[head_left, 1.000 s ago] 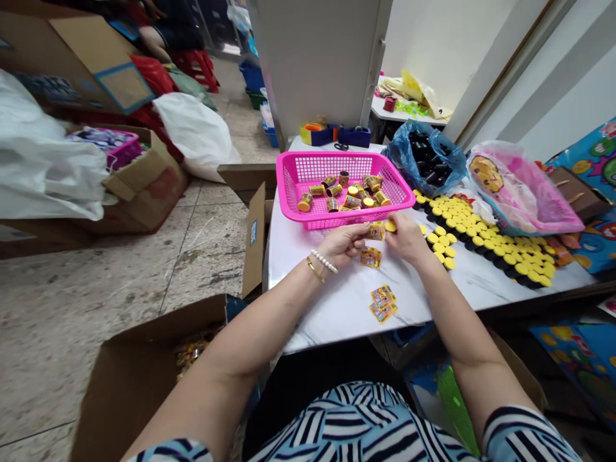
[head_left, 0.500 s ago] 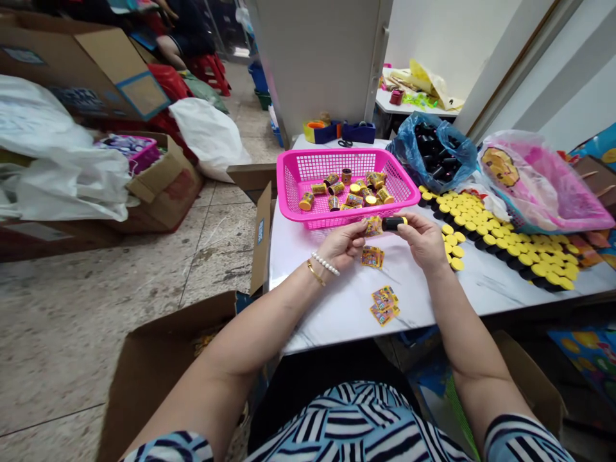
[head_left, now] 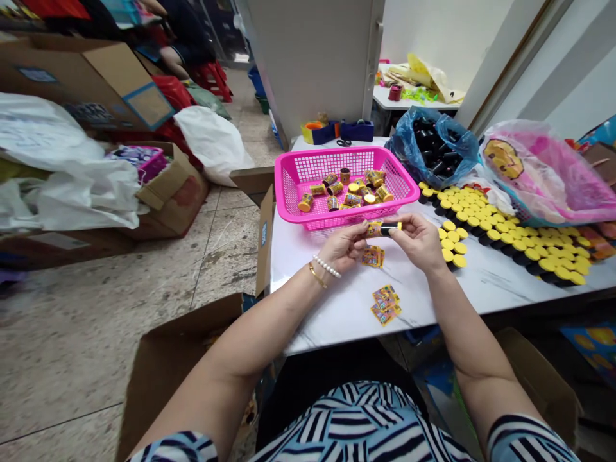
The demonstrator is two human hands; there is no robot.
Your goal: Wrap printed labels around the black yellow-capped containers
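Between the thumb and fingers of my left hand (head_left: 342, 247) is a yellow printed label (head_left: 373, 229). My right hand (head_left: 419, 240) grips a small black tub with a yellow lid (head_left: 389, 228), lying sideways, one end against the label. Whether the label goes around the tub's end or only touches it, I cannot tell. Below the hands lie a small stack of labels (head_left: 373, 256) and a second, fanned stack (head_left: 385, 305) nearer the table edge. Behind the hands, a pink basket (head_left: 289, 217) holds several tubs wearing the printed label (head_left: 353, 200).
Rows of black tubs with yellow lids (head_left: 520, 239) stand to the right. Beyond them are a blue bag of black tubs (head_left: 433, 144) and a pink bag-covered basket (head_left: 568, 186). Tape dispensers (head_left: 356, 130) sit behind. An open carton (head_left: 178, 372) stands left of my legs.
The tub has been brought slightly left, up to the label, and my right fingers now wrap more around its lid end. The camera view has shifted a little.
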